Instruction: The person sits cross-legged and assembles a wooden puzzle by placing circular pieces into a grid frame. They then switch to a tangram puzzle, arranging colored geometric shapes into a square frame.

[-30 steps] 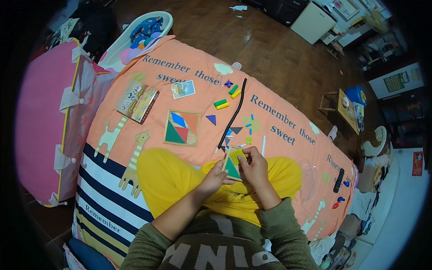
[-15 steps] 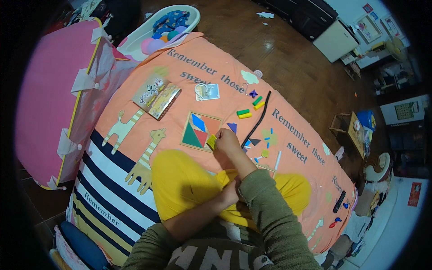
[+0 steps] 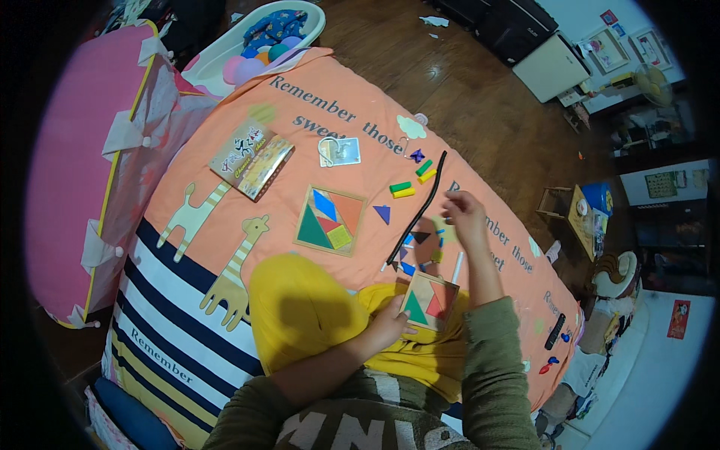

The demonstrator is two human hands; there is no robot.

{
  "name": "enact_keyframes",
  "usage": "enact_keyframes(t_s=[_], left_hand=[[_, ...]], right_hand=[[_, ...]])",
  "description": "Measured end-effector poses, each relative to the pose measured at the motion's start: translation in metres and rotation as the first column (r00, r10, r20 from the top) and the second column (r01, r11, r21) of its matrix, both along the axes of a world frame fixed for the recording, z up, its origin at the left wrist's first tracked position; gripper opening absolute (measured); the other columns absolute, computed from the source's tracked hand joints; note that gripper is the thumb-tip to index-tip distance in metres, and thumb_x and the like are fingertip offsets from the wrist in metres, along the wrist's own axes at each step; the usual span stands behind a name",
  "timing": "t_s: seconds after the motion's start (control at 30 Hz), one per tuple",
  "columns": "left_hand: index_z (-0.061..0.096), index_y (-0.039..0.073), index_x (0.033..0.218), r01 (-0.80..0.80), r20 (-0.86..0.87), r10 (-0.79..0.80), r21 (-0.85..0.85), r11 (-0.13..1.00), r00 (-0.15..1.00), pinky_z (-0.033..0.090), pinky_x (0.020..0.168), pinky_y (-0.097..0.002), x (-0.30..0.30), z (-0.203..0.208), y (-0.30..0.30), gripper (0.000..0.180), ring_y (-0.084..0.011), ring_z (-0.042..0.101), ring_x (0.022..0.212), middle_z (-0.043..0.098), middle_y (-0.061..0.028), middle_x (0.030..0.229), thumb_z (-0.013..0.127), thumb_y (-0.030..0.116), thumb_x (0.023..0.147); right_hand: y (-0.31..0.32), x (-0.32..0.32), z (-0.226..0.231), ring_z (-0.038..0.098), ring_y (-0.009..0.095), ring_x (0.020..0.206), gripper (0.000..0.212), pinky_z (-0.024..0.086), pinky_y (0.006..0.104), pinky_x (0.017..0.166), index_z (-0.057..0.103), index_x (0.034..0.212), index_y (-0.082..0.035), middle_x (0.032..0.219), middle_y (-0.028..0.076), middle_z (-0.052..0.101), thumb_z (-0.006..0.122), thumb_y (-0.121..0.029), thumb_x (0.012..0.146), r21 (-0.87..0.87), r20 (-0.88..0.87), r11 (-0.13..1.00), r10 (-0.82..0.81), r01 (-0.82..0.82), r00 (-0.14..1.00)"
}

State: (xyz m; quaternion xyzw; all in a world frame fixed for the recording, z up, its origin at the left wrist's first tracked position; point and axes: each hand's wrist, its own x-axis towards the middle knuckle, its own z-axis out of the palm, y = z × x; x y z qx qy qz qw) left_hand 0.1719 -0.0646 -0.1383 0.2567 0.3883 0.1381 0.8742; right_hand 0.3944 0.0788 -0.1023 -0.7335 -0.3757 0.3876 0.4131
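Observation:
My left hand (image 3: 390, 324) grips the edge of a small wooden tangram tray (image 3: 437, 324) above my lap; a green triangle (image 3: 415, 307) and a red triangle (image 3: 435, 306) show in it. My right hand (image 3: 466, 216) is raised over the bedspread, right of the black cord (image 3: 427, 202), fingers loosely bent and apart, nothing visible in them. A larger tangram tray (image 3: 298, 241) lies flat in front of me, holding blue, orange, red and green pieces and a yellow square (image 3: 340, 237). Beside it lies a purple triangle (image 3: 382, 214). Below my right hand is a dark triangle (image 3: 421, 237).
Green and yellow cylinders (image 3: 403, 192) lie near the cord. Farther off are a picture card (image 3: 345, 151), a purple star-shaped piece (image 3: 417, 156) and a printed box (image 3: 262, 169). A black remote (image 3: 555, 331) lies at right. My crossed legs in yellow trousers (image 3: 300, 315) fill the near middle.
My right hand has let go of the yellow square, which lies in the larger tray, and has moved right. My left hand has brought up the small tangram tray.

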Motion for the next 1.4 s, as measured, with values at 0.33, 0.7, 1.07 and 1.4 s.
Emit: enact_keyframes(t_s=[0.33, 0.7, 1.07, 1.4], left_hand=[[0.033, 0.004, 0.138, 0.092, -0.015, -0.093, -0.031, 0.995, 0.996, 0.056, 0.089, -0.0442, -0.007, -0.008, -0.002, 0.039, -0.0268, 0.055, 0.117, 0.048, -0.0131, 0.131, 0.042, 0.006, 0.100], [0.040, 0.006, 0.134, 0.066, 0.011, -0.065, -0.031, 0.997, 0.998, 0.057, 0.085, -0.0382, 0.000, -0.005, 0.000, 0.035, -0.0201, 0.058, 0.108, 0.053, -0.0077, 0.123, 0.045, 0.009, 0.100], [0.038, 0.004, 0.136, 0.017, 0.056, -0.020, 0.064, 0.998, 0.998, 0.057, 0.080, -0.0307, -0.003, -0.004, 0.004, 0.037, -0.0155, 0.058, 0.107, 0.054, -0.0085, 0.124, 0.042, 0.008, 0.099], [0.037, 0.008, 0.136, 0.006, 0.157, -0.025, 0.123, 0.992, 0.987, 0.057, 0.082, -0.0341, -0.006, -0.018, 0.000, 0.037, -0.0178, 0.057, 0.111, 0.052, -0.0068, 0.126, 0.042, 0.008, 0.100]], right_hand=[[-0.100, 0.034, -0.069, 0.060, 0.018, 0.069, 0.028, 0.049, 0.0311, 0.060, 0.051, 0.105, 0.001, 0.084, 0.011, 0.062, 0.070, -0.006, 0.085, -0.532, -0.147, 0.818, 0.167, -0.220, 0.975], [-0.087, 0.053, -0.090, 0.066, 0.037, 0.091, 0.032, 0.051, 0.0429, 0.077, 0.062, 0.098, -0.002, 0.096, 0.023, 0.067, 0.067, -0.031, 0.085, -0.648, 0.294, 0.750, 0.408, -0.134, 0.864], [-0.143, -0.016, 0.045, 0.053, 0.006, 0.061, 0.011, 0.044, 0.0214, 0.055, 0.049, 0.090, -0.002, 0.068, 0.000, 0.055, 0.059, -0.003, 0.094, -0.194, -0.072, 0.961, 0.185, -0.195, 0.980], [-0.141, -0.043, 0.045, 0.057, 0.009, 0.065, 0.011, 0.047, 0.0272, 0.059, 0.058, 0.096, 0.001, 0.069, 0.003, 0.060, 0.059, -0.010, 0.094, -0.191, 0.258, 0.951, 0.289, -0.244, 0.922]])
